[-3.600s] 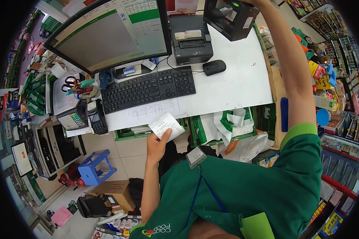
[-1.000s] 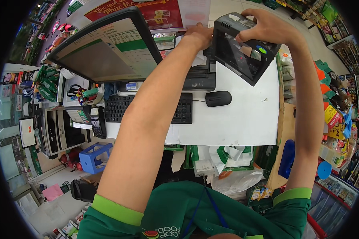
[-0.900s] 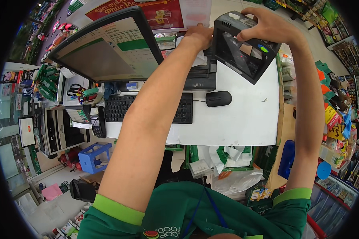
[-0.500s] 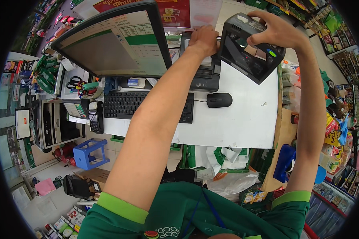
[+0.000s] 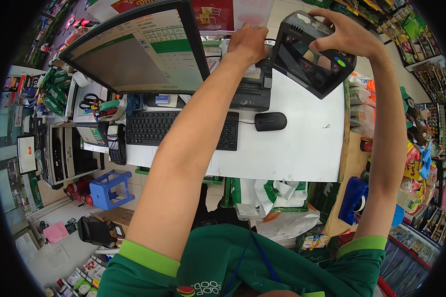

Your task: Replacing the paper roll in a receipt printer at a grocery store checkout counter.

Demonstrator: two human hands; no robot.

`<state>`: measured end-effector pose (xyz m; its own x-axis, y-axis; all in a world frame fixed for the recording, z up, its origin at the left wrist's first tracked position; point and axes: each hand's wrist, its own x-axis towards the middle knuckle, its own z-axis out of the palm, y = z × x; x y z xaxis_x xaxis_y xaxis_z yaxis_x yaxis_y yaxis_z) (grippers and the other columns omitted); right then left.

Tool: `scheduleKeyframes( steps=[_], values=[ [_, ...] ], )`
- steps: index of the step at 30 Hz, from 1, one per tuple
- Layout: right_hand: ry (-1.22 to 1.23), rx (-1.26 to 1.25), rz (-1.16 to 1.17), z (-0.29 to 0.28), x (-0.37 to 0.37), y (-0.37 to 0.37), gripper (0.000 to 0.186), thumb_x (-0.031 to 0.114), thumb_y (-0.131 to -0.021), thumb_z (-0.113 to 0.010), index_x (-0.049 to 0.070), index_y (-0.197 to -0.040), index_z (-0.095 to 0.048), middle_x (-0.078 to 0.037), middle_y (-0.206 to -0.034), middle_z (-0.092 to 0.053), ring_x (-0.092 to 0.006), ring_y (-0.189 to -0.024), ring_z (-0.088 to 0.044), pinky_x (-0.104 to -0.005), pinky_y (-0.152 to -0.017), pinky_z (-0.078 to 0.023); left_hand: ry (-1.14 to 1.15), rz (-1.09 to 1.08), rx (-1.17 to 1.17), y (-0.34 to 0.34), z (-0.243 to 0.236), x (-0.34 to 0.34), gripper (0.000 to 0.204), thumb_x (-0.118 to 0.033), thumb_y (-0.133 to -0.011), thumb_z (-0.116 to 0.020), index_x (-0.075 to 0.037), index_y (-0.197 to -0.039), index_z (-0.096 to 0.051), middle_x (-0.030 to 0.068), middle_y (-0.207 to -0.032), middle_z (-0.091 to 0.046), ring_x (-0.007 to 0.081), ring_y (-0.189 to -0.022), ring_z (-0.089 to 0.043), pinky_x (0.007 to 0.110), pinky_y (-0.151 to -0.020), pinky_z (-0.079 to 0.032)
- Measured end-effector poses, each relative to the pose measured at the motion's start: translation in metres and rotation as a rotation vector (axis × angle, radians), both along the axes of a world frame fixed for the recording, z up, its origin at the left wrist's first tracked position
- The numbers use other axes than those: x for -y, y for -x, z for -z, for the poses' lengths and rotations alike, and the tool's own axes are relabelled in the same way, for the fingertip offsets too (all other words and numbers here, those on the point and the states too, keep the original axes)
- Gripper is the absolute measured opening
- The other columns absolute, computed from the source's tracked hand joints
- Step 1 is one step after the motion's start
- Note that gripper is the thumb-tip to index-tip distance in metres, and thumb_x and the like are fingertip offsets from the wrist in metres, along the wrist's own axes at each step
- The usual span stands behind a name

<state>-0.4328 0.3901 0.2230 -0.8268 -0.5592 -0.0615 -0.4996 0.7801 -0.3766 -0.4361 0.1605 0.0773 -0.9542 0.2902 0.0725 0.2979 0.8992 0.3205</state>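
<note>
My right hand (image 5: 344,34) is wrapped over the top of a black countertop barcode scanner (image 5: 309,62), thumb on the near side. The scanner has a dark glass window and a green round mark, and sits tilted near the counter's far right. My left hand (image 5: 250,43) reaches across to the far side of a black printer-like device (image 5: 252,91). Its fingers are curled down behind the device; what they hold, if anything, is hidden. A piece of pale paper or plastic lies on the device beside that wrist.
A monitor (image 5: 134,52) stands at the left, with a black keyboard (image 5: 151,127) below it and a mouse (image 5: 270,122) on the white counter (image 5: 302,153). A card terminal (image 5: 117,143) is at the counter's left edge. A blue stool (image 5: 109,189) stands on the floor.
The view has shifted slightly. My left hand has moved a little up and left behind the printer-like device; my right hand keeps its grip on the scanner, which has turned slightly.
</note>
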Motion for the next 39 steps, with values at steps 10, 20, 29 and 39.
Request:
scheduleKeyframes(
  steps=[10,20,29,39],
  values=[
    [0.013,-0.083,-0.091,0.009,0.022,0.001,0.086,0.029,-0.069,-0.078,0.008,-0.144,-0.041,-0.016,-0.116,-0.062,-0.0248,-0.1,-0.062,-0.0331,-0.09,-0.048,-0.251,-0.386,-0.085,-0.044,0.014,0.003,0.063,-0.004,-0.073,-0.074,-0.01,-0.13,-0.048,0.0176,-0.126,-0.047,0.0378,-0.12,-0.049,0.044,-0.093,-0.051],
    [-0.181,0.071,-0.032,-0.054,0.054,-0.01,0.103,0.038,-0.069,-0.082,0.006,-0.15,-0.027,-0.019,-0.143,-0.044,-0.0305,-0.13,-0.044,-0.0377,-0.108,-0.036,-0.252,-0.383,0.302,-0.05,0.007,0.016,0.051,-0.023,-0.086,-0.067,-0.002,-0.128,-0.047,0.0196,-0.114,-0.065,0.0364,-0.108,-0.063,0.046,-0.093,-0.051],
    [0.094,-0.273,-0.305,-0.02,0.084,-0.013,0.089,0.025,-0.069,-0.08,0.007,-0.145,-0.038,-0.016,-0.12,-0.061,-0.0241,-0.106,-0.06,-0.0337,-0.094,-0.047,-0.381,-0.393,0.339,-0.104,-0.022,0.02,0.051,-0.028,-0.09,-0.063,0.0,-0.129,-0.045,0.0266,-0.11,-0.065,0.0405,-0.105,-0.064,0.047,-0.09,-0.053],
    [-0.033,-0.202,-0.203,0.025,0.083,-0.003,0.088,0.021,-0.067,-0.081,0.002,-0.141,-0.038,-0.019,-0.12,-0.059,-0.0313,-0.107,-0.059,-0.0374,-0.094,-0.047,-0.612,-0.266,0.511,-0.273,-0.02,0.071,0.053,-0.033,-0.088,-0.068,-0.001,-0.128,-0.056,0.0248,-0.113,-0.066,0.04,-0.105,-0.064,0.043,-0.093,-0.048]
  ],
)
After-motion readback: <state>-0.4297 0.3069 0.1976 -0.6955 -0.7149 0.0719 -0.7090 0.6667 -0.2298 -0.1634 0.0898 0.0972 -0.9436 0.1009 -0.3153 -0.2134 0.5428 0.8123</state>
